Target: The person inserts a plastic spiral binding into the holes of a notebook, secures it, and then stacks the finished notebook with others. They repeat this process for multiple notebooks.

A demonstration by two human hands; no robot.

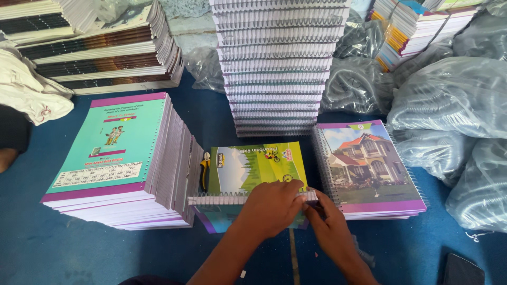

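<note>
Seen from above, a person's left hand (272, 203) and right hand (330, 221) meet at the white spiral wire binding (222, 198) that runs along the near edge of a green-covered notebook (256, 166), which lies on a blue floor (63, 248) between two piles. The left hand's grip is curled over the right end of the coil, fingers pressed down on it; the right hand's fingertips pinch at the same end of the wire, just beside the left hand. Under the notebook's near edge, another cover shows in teal and purple. To the left stands a thick stack of unbound books (119, 158) with a teal and purple top cover; yellow-handled pliers (204, 171) lie in the gap between that stack and the green notebook. To the right rests a low pile of bound notebooks (369, 169) topped by a picture of a house. Behind, a tall column of spiral-bound notebooks (277, 63) rises, flanked by clear plastic bags of coiled wire (454, 100).
</note>
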